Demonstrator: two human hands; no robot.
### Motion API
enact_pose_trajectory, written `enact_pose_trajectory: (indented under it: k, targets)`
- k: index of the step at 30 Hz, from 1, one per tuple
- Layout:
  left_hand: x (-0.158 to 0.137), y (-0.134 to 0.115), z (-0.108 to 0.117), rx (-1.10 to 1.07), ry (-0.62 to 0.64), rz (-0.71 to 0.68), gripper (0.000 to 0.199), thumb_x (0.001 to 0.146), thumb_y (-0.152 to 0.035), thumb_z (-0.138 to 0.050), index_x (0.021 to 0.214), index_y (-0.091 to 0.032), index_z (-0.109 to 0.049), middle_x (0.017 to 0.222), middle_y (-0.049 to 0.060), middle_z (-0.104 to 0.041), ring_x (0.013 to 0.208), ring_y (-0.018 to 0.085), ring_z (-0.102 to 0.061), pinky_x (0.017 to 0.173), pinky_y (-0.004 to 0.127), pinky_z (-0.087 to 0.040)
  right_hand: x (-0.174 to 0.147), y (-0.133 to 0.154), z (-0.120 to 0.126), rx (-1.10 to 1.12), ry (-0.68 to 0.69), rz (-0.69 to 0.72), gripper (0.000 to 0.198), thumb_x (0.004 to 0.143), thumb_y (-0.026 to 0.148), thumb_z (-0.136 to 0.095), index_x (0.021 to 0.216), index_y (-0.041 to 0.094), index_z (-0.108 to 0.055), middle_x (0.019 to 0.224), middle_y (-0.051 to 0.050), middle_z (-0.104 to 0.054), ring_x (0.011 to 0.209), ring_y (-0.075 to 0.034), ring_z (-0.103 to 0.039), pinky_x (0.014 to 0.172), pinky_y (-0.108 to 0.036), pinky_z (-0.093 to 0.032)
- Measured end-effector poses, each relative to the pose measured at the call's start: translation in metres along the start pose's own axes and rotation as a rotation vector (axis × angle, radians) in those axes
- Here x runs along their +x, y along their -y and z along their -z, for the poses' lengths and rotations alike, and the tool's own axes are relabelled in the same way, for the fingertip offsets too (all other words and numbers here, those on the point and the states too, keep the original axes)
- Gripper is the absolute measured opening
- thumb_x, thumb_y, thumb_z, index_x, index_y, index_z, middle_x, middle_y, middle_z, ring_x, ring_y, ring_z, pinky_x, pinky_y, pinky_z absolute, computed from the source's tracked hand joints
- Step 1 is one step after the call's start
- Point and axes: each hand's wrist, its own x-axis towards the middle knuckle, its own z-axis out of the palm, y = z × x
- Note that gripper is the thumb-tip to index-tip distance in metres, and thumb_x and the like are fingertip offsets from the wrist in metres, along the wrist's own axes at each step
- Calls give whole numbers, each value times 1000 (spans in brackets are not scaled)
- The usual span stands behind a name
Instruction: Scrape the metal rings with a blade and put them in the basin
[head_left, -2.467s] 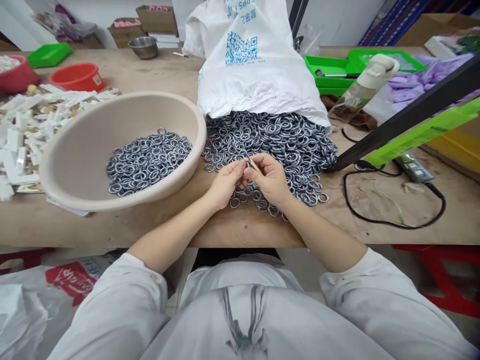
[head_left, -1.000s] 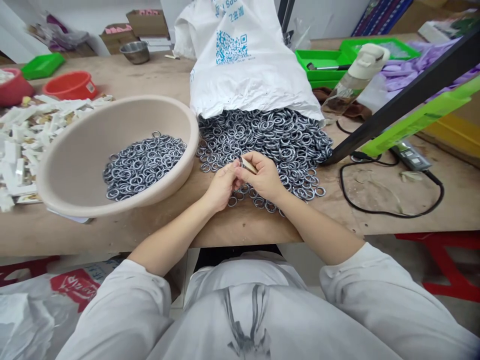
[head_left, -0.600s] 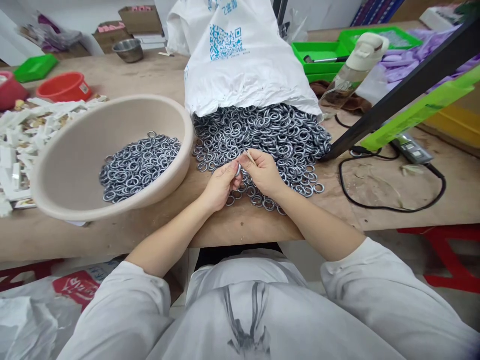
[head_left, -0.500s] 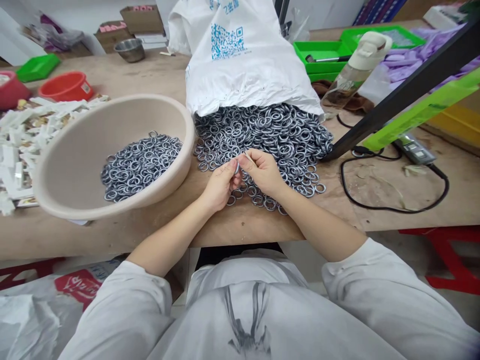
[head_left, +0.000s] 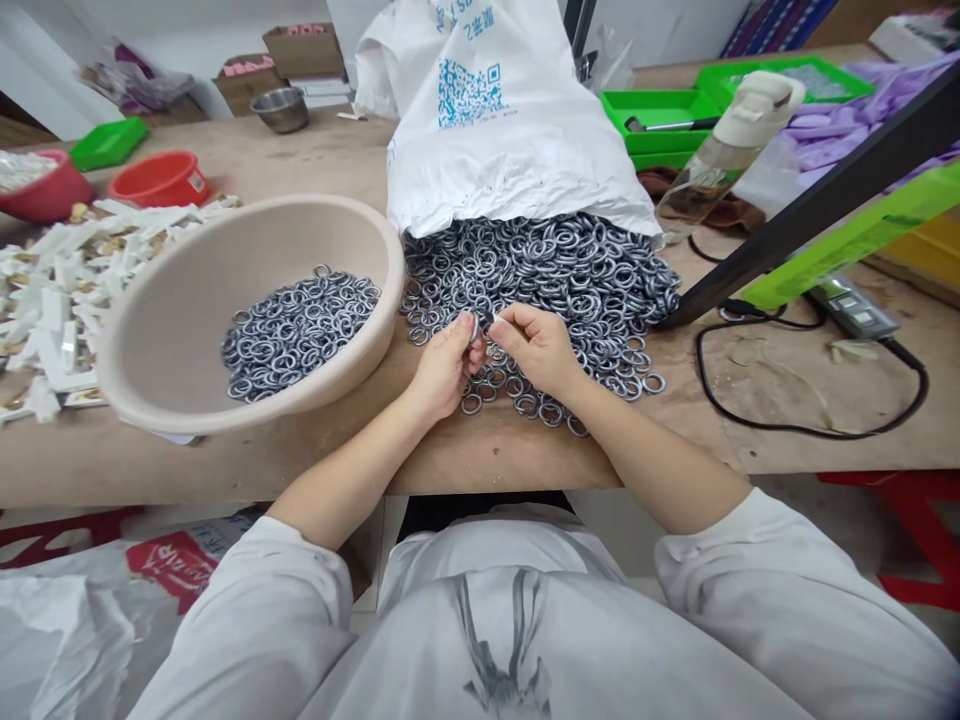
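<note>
My left hand [head_left: 448, 365] is closed on a grey ring [head_left: 475, 328], held upright between thumb and fingers. Close beside it, my right hand [head_left: 541, 345] pinches a small, thin, pale piece [head_left: 496, 319], mostly hidden by the fingers; its kind I cannot make out. Both hands are over the near edge of a heap of grey rings [head_left: 555, 265], which spills from the mouth of a white sack [head_left: 517, 165]. To the left stands a wide beige basin [head_left: 165, 300] with many similar rings [head_left: 300, 335] in it.
White pieces [head_left: 56, 310] are piled left of the basin, near a red bowl [head_left: 161, 180]. On the right, a black post [head_left: 787, 215] slants up beside a cable [head_left: 709, 385] and a bottle [head_left: 709, 160]. Green trays [head_left: 660, 110] stand behind.
The view has shifted slightly, so everything appears a little further right. My hands have drawn slightly apart, and the thin pale piece shows less beyond my right fingers.
</note>
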Motion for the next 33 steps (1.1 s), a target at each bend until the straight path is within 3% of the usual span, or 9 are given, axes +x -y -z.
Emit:
enact_pose_trajectory:
  k: [4,9,13,17,21,28,31,33]
  targets:
    - [0,-2,0,-43,-28,-31,45,90,-45,-67,69,-13,-44,57,-3,-41,51,5,-40,51,16,-35,-4,2,2,-196,73,79,51,102,60,-57,79,15,-70,70,-1,-62,59,-14,-52,56,-28,-36]
    - [2,0,2,-35,-54,-14,44,89,-44,-69,71,-14,-43,59,-3,-41,52,5,-39,50,16,-33,-4,1,2,-255,85,46,59,101,67,-54,77,16,-71,66,0,-61,56,-14,-49,55,-28,-33]
    - [1,0,3,55,55,-50,50,87,-52,-69,68,-14,-43,57,-3,-39,51,5,-37,56,19,-38,2,-6,6,-285,1,-24,67,96,77,-52,74,16,-68,62,1,-54,57,-14,-45,55,-29,-31]
    - [-2,1,1,89,162,-60,53,85,-56,-69,67,-14,-42,57,-3,-38,51,5,-35,54,19,-35,6,-9,7,-163,-113,-41,70,91,83,-55,74,16,-63,69,-2,-56,65,-17,-48,60,-29,-36]
    - [0,4,2,87,80,-56,51,82,-54,-74,71,-14,-44,58,-3,-39,51,5,-36,49,18,-30,1,-3,-2,19,-16,-54,60,84,76,-72,93,18,-63,79,-1,-61,68,-17,-55,63,-28,-43]
    - [0,8,4,127,118,-26,59,69,-61,-81,75,-13,-47,61,-3,-43,52,5,-39,48,17,-30,1,0,-5,311,47,-178,60,75,75,-81,82,21,-55,68,1,-58,58,-19,-58,52,-29,-48]
    - [-2,10,5,173,129,-33,60,71,-63,-78,72,-13,-47,61,-2,-44,52,5,-40,49,17,-32,3,-4,-3,289,71,-174,60,80,77,-74,80,20,-55,67,0,-58,58,-19,-56,54,-30,-47]
    - [-1,10,5,212,162,-62,58,75,-63,-76,69,-12,-48,61,-1,-45,53,5,-41,50,17,-33,4,-9,-3,170,16,-124,60,85,78,-68,75,20,-56,65,1,-54,59,-17,-51,56,-29,-41]
